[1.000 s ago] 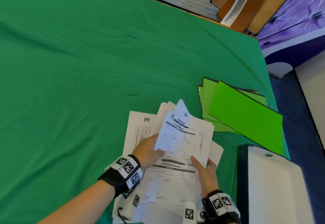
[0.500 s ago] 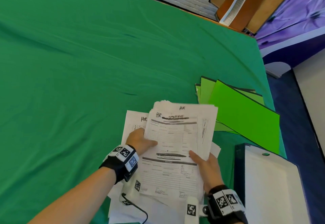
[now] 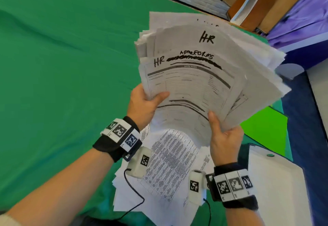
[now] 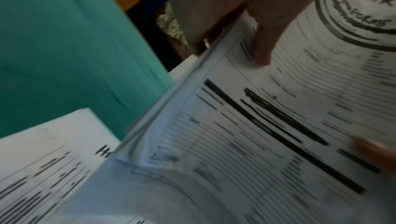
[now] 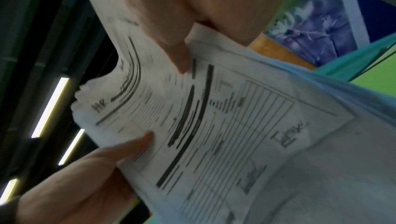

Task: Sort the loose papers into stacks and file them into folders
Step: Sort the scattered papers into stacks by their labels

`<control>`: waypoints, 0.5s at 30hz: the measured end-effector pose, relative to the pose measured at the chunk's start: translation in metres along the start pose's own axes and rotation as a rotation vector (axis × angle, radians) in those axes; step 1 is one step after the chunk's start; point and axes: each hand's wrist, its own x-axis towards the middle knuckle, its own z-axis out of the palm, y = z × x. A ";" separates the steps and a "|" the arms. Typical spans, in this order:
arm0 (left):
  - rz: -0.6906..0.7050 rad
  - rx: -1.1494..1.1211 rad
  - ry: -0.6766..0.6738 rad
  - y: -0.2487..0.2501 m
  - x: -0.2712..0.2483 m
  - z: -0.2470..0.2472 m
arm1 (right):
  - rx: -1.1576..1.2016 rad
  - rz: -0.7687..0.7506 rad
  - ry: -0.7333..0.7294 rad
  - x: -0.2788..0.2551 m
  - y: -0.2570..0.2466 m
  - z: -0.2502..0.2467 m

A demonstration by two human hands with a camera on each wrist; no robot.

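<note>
Both hands hold one thick sheaf up off the bench, long axis running up and away. The left hand pinches its lower left edge, the right hand its lower right corner, thumbs on top. More papers lie directly beneath, between the wrists. The green folders sit to the right, nearer the right hand, partly hidden behind the fanned sheaf; an open box file lies nearer still, likely in the way.

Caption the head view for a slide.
Both hands, left and right, lift a fanned HR stack above papers on the green table.
</note>
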 end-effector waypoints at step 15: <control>-0.035 0.033 0.135 -0.013 0.014 0.005 | -0.115 0.169 -0.100 0.036 0.060 0.026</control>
